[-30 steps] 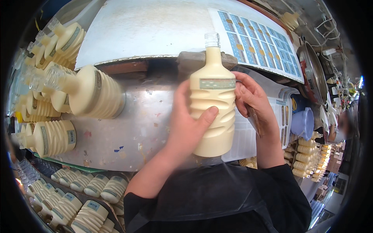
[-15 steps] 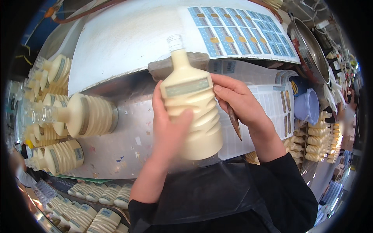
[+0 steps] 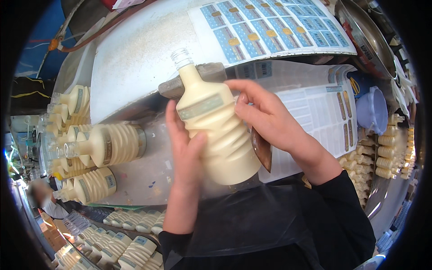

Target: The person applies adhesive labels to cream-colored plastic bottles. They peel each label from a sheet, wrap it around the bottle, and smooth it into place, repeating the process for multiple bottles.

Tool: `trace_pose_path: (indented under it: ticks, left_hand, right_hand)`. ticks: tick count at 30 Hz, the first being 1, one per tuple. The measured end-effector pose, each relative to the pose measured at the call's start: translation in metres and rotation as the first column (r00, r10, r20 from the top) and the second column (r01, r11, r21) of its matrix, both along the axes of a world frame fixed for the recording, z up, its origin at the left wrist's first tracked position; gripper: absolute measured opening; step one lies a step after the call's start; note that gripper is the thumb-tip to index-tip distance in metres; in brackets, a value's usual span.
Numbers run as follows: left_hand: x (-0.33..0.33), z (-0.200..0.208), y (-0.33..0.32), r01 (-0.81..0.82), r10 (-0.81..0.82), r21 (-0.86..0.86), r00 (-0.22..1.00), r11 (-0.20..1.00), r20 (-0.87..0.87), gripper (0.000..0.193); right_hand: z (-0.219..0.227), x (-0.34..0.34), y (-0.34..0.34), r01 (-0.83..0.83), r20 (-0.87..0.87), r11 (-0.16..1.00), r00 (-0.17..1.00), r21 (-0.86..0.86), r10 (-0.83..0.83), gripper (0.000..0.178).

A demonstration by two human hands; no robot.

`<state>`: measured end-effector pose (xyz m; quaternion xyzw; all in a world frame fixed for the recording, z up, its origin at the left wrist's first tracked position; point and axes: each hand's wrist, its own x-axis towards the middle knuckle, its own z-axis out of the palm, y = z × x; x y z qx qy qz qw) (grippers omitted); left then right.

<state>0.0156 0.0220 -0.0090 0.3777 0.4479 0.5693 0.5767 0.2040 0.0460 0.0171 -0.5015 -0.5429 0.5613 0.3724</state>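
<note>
A cream bottle with wavy ridges and a clear threaded neck leans in front of me, its neck tilted left. A pale green label band crosses its shoulder. My left hand grips its left side, thumb on the front. At the band's right end, the thumb and forefinger of my right hand press the bottle. That same hand keeps a brown, pointed, flat tool tucked under its fingers, point downward. Behind the bottle's neck lies a grey block, partly hidden.
Blue label sheets lie on the white board. To the right are a mostly peeled sheet, a purple bucket and a metal pan. Labelled bottles crowd the left; several more fill the lower left.
In the view the bottle has shifted left and leans further left. Both hands still hold it at its sides; the brown tool has turned to show its broader face.
</note>
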Motion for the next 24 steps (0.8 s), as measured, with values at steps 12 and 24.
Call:
trace_pose_path:
  ticks: [12, 24]
  left_hand:
    - [-0.005, 0.006, 0.017, -0.082, 0.082, -0.014, 0.996, 0.997, 0.037, 0.036]
    - [-0.004, 0.002, 0.018, -0.090, 0.090, -0.009, 0.996, 0.996, 0.017, 0.037]
  right_hand:
    - [-0.001, -0.012, 0.021, 0.084, -0.018, 0.996, 0.996, 0.043, -0.083, 0.037]
    - [0.000, -0.007, 0.019, 0.073, -0.208, 0.992, 0.974, -0.106, -0.094, 0.029]
